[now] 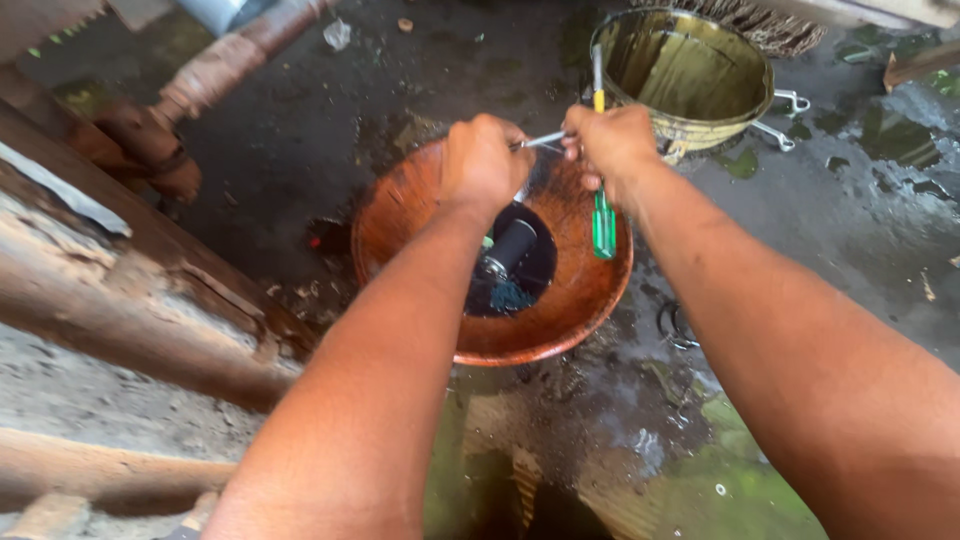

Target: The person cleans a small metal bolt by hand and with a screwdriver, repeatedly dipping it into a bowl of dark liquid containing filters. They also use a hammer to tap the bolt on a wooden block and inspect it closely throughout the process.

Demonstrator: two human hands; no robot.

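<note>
Over the round rust-brown metal basin [570, 310], the left hand [485, 165] grips a thin silver rod [541, 140]; the right hand [612, 145] clasps a green-handled screwdriver [603, 222] near the basin's far rim.

A bowl [560, 320] sits on the wet floor [860, 250], with a cylinder [508, 250] lying inside it. Both hands are over the bowl's far rim: left hand [483, 165] left, right hand [610, 145] right, a metal rod [540, 140] between them. A screwdriver [603, 215] hangs below the right hand. A bucket [690, 75] stands behind the bowl to the right, wrenches [785, 120] just right of it. A pipe [215, 75] lies far left.
</note>
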